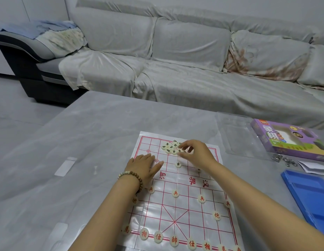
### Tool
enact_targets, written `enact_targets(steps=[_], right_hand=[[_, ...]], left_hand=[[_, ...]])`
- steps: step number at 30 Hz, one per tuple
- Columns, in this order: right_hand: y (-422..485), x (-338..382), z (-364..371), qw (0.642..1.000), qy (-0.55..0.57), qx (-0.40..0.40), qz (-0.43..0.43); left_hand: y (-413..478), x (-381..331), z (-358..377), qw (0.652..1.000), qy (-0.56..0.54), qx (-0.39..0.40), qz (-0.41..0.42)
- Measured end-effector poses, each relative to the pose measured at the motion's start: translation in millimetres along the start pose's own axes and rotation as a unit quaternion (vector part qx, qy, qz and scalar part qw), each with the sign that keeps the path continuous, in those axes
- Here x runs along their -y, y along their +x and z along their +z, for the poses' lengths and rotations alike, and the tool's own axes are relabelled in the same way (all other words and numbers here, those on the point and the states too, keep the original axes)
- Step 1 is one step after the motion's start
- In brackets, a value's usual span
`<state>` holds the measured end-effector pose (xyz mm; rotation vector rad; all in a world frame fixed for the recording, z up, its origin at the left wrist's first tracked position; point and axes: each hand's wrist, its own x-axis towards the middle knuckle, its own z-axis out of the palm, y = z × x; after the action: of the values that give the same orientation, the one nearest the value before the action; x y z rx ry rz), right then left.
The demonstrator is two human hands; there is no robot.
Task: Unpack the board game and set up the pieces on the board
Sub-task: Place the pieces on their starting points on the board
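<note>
Bench: grey and glossy, with a sofa under pale covers behind it.
Board: a thin white sheet with red lines, lying flat on the bench in front of the person.
Red pieces: set out on the near half. One row runs along the near edge, two stand a step further in, and a line of soldiers stands beyond those.
Heap: the black-lettered pieces, bunched together on the far half, touching and partly overlapping.
Lone piece: black-lettered, alone on a crossing just nearer than the heap.
Left hand: flat on the board's left side with fingers straight and together, holding nothing. A bead bracelet is on the wrist.
Right hand: over the heap's right edge with fingers curled, thumb and forefinger close together against the pieces. From here I cannot tell whether a piece is pinched between them.
Box: purple, lying flat at the bench's far right.
Clear tray: just left of the box.
Rings: small metal ones in front of the box, beside a folded paper.
Blue tray: at the right edge, nearer than the paper.
</note>
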<state>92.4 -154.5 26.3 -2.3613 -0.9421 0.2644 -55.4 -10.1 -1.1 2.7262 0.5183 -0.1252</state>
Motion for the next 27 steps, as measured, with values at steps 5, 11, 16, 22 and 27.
enact_targets(steps=[5,11,16,22,27], right_hand=[[26.0,14.1,10.0,0.998,-0.043,0.040,-0.009],[41.5,26.3,30.4,0.996,-0.079,0.042,-0.011],[41.2,31.7,37.9,0.995,-0.089,0.031,-0.039],[41.0,25.6,34.2,0.994,-0.098,0.022,-0.030],[43.3,30.9,43.6,0.992,-0.115,0.014,-0.048]], left_hand=[[2.1,4.0,-0.6,1.000,0.004,-0.007,-0.005],[3.3,4.8,-2.1,1.000,-0.014,-0.019,-0.008],[0.5,7.6,-7.7,0.999,-0.033,-0.036,-0.009],[-4.9,11.8,-7.6,0.999,-0.033,-0.043,-0.007],[-5.9,13.4,-10.1,0.998,-0.041,-0.046,-0.009]])
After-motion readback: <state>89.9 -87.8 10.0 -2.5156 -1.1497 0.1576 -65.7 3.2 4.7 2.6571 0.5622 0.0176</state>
